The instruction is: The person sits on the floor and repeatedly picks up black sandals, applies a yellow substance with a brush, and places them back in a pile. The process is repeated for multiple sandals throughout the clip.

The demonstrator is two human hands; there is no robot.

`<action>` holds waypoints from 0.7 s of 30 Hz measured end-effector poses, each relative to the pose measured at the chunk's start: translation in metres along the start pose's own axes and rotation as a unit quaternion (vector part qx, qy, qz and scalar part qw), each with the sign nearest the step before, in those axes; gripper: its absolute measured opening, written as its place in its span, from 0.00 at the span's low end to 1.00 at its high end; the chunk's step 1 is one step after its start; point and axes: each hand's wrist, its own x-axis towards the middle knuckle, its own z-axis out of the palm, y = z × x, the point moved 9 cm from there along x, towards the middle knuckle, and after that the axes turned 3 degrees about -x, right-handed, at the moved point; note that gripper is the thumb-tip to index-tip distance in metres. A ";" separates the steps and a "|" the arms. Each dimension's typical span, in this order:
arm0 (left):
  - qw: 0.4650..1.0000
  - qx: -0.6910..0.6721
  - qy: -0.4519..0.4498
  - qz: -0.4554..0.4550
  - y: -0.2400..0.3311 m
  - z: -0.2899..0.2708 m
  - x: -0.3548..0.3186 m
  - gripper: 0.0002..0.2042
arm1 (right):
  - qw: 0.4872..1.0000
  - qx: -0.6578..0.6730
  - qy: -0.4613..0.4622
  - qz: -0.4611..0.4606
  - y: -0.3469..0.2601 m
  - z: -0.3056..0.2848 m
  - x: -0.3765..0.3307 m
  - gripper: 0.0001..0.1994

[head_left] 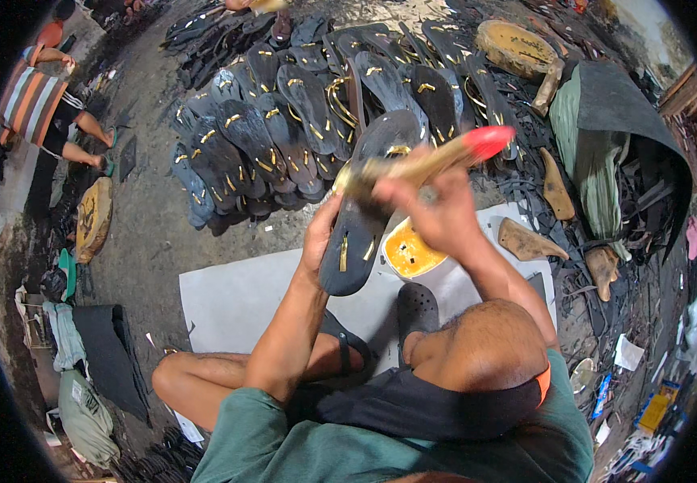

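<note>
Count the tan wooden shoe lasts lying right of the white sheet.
3. One last lies by the green cloth, one at the white sheet's edge, one further right. More may be hidden in the scraps.

Green T-shirt (284,447), dark shorts (413,406), black strap sandal (348,342), black perforated clog (418,307), bare forearms

Black rubber sandal sole (362,217), long and oval, held tilted with its toe end raised and its heel end low, above a sheet of white paper. Short yellow glue strokes mark its dark face near the heel. Wooden-handled brush with a red tip (429,163), blurred, lies slantwise across the sole's upper part, red end uppermost.
</note>
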 end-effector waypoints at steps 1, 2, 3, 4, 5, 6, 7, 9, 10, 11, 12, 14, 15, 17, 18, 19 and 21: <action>0.999 0.036 -0.017 0.011 0.003 -0.008 -0.005 0.21 | 0.985 0.102 0.060 0.128 0.019 -0.013 0.009 0.13; 0.997 0.072 -0.034 0.022 0.006 -0.021 -0.009 0.21 | 0.987 -0.082 0.137 0.031 0.020 -0.031 0.020 0.15; 0.990 0.130 -0.033 0.043 0.009 -0.025 -0.011 0.21 | 0.973 -0.146 0.147 0.098 0.029 -0.047 0.026 0.17; 0.979 0.190 -0.031 0.065 0.014 -0.021 -0.013 0.22 | 0.980 -0.020 0.150 0.126 0.057 -0.053 0.035 0.17; 0.991 0.117 -0.037 0.058 0.014 -0.014 -0.018 0.22 | 0.975 0.001 0.146 0.168 0.079 -0.060 0.034 0.19; 0.997 0.043 -0.038 0.055 0.016 -0.003 -0.024 0.22 | 0.971 0.007 0.173 0.167 0.077 -0.067 0.034 0.19; 0.997 -0.032 -0.040 0.052 0.019 0.003 -0.027 0.22 | 0.966 0.014 0.200 0.165 0.074 -0.072 0.033 0.19; 0.994 -0.074 -0.068 0.032 0.025 0.003 -0.019 0.21 | 0.968 0.094 0.199 0.122 0.050 -0.079 0.033 0.14; 0.992 -0.086 -0.092 0.019 0.028 0.000 -0.014 0.21 | 0.976 0.106 0.166 0.092 0.036 -0.073 0.038 0.13; 0.988 -0.098 -0.116 0.006 0.028 0.001 -0.014 0.21 | 0.982 0.117 0.133 0.061 0.025 -0.065 0.041 0.12; 0.991 -0.085 -0.099 0.038 0.030 0.004 -0.013 0.20 | 0.981 0.136 0.118 0.070 0.026 -0.052 0.037 0.11; 0.992 -0.075 -0.072 0.071 0.035 0.010 -0.010 0.20 | 0.982 0.148 0.104 0.055 0.026 -0.026 0.018 0.08; 0.992 -0.080 -0.066 0.073 0.038 0.012 -0.005 0.19 | 0.986 0.140 0.049 0.080 0.030 -0.015 0.007 0.09; 0.986 -0.080 -0.120 0.083 0.043 0.021 -0.001 0.19 | 0.996 0.000 -0.011 -0.085 -0.017 0.004 -0.011 0.08; 0.983 -0.080 -0.142 0.087 0.043 0.024 -0.001 0.19 | 0.992 0.009 0.012 -0.123 -0.027 -0.004 -0.008 0.07; 0.987 -0.089 -0.122 0.061 0.034 0.023 0.000 0.19 | 0.987 0.014 0.035 -0.155 -0.033 -0.014 -0.007 0.06; 0.991 -0.106 -0.086 0.013 0.020 0.027 0.004 0.20 | 0.975 0.150 0.144 0.084 0.004 -0.038 0.016 0.06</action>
